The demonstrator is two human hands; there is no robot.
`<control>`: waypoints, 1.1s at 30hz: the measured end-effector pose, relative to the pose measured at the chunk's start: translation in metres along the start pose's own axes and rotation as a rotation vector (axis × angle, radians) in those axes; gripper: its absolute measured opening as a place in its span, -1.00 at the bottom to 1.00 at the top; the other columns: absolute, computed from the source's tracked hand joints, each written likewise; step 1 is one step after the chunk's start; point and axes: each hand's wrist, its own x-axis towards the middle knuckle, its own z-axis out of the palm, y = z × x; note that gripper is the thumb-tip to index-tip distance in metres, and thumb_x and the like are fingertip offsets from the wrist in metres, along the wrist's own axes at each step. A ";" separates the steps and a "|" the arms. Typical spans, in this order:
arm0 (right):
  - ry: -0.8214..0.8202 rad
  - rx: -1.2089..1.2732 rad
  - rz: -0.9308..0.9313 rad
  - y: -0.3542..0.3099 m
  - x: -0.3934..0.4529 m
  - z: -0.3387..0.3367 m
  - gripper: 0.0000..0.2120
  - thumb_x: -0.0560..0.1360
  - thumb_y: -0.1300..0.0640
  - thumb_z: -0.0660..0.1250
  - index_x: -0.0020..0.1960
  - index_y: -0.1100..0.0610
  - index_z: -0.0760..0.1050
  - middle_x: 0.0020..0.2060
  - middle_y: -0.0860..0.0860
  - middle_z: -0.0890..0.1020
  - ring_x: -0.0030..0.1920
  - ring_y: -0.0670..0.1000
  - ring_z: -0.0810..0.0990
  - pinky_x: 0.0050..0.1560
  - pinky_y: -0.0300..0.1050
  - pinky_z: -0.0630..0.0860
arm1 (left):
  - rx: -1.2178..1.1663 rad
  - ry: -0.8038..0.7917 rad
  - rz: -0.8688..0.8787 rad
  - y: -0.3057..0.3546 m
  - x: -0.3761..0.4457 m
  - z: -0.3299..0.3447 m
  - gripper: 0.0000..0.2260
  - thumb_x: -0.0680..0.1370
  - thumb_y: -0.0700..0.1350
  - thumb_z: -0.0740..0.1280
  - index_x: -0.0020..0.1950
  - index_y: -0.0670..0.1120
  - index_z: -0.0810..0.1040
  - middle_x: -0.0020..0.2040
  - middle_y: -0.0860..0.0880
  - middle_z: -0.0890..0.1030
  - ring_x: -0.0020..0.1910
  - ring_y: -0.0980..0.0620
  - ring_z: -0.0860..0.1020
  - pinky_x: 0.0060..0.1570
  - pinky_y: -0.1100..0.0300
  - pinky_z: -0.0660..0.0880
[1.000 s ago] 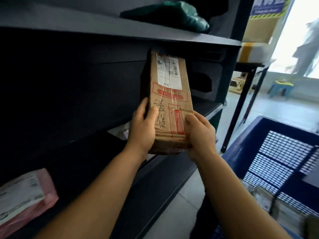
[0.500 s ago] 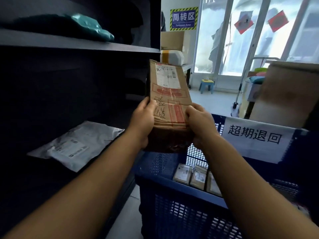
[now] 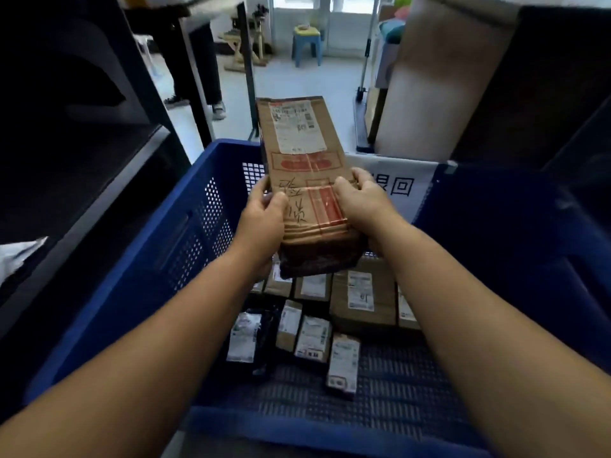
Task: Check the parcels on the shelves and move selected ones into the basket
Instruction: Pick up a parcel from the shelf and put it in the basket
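Note:
A long brown cardboard parcel point(image 3: 304, 160) with a white label, red print and black handwriting hangs over the open blue basket point(image 3: 185, 223). My left hand point(image 3: 263, 219) grips its near left edge, and my right hand point(image 3: 362, 201) grips its near right edge. Several small labelled parcels point(image 3: 360, 295) lie on the basket's floor below it. The parcel's underside is hidden.
Dark shelving point(image 3: 82, 180) stands on the left, with a white bag point(image 3: 16, 256) at its edge. A large cardboard box point(image 3: 439, 81) rises behind the basket on the right. A person's legs point(image 3: 198, 67), a blue stool point(image 3: 306, 44) and a black post point(image 3: 248, 67) are beyond.
Both hands carried the brown parcel away from the shelf and to the right, and it now hangs over the basket's inside. The view has tipped down into the basket.

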 end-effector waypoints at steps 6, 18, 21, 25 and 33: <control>-0.009 -0.108 0.299 0.038 0.017 -0.045 -0.15 0.39 -0.38 0.30 0.46 0.11 0.18 0.37 0.10 0.37 0.31 0.16 0.44 0.26 0.10 0.44 | 0.043 -0.140 -0.263 -0.028 0.005 0.063 -0.46 0.61 -0.31 0.17 0.52 0.07 0.13 0.25 -0.07 0.53 0.02 -0.01 0.64 -0.22 0.17 0.61; 0.009 -0.166 0.828 0.124 0.030 -0.067 0.36 0.17 -0.39 0.49 0.54 0.03 -0.40 0.52 0.20 -0.08 0.52 0.28 -0.02 0.44 0.25 0.14 | 0.221 -0.280 -0.628 -0.069 0.013 0.153 -0.36 0.47 -0.44 0.14 0.48 0.04 0.25 0.29 -0.12 0.52 0.20 -0.06 0.53 0.12 0.00 0.55; 0.111 -0.094 0.966 0.151 0.023 -0.064 0.32 0.18 -0.29 0.55 0.55 -0.02 -0.34 0.46 0.23 0.03 0.46 0.29 0.14 0.38 0.20 0.29 | 0.255 -0.315 -0.705 -0.085 0.010 0.163 -0.45 0.52 -0.40 0.12 0.44 0.01 0.31 0.28 -0.10 0.51 0.16 -0.04 0.51 -0.01 0.12 0.55; 0.296 -0.017 1.101 0.187 0.012 -0.063 0.23 0.19 -0.18 0.58 0.56 -0.04 -0.19 0.42 0.22 0.13 0.41 0.30 0.19 0.36 0.21 0.30 | 0.277 -0.395 -0.834 -0.117 0.013 0.173 -0.53 0.56 -0.32 0.14 0.44 -0.02 0.37 0.29 -0.09 0.52 0.20 -0.03 0.51 -0.04 0.17 0.52; 0.451 0.110 1.291 0.247 -0.008 -0.051 0.25 0.13 -0.24 0.59 0.51 -0.02 -0.17 0.39 0.22 0.15 0.39 0.29 0.22 0.36 0.23 0.29 | 0.328 -0.374 -0.866 -0.165 0.022 0.191 -0.61 0.62 -0.16 0.20 0.45 -0.02 0.35 0.21 0.00 0.49 -0.04 0.12 0.48 -0.13 0.27 0.42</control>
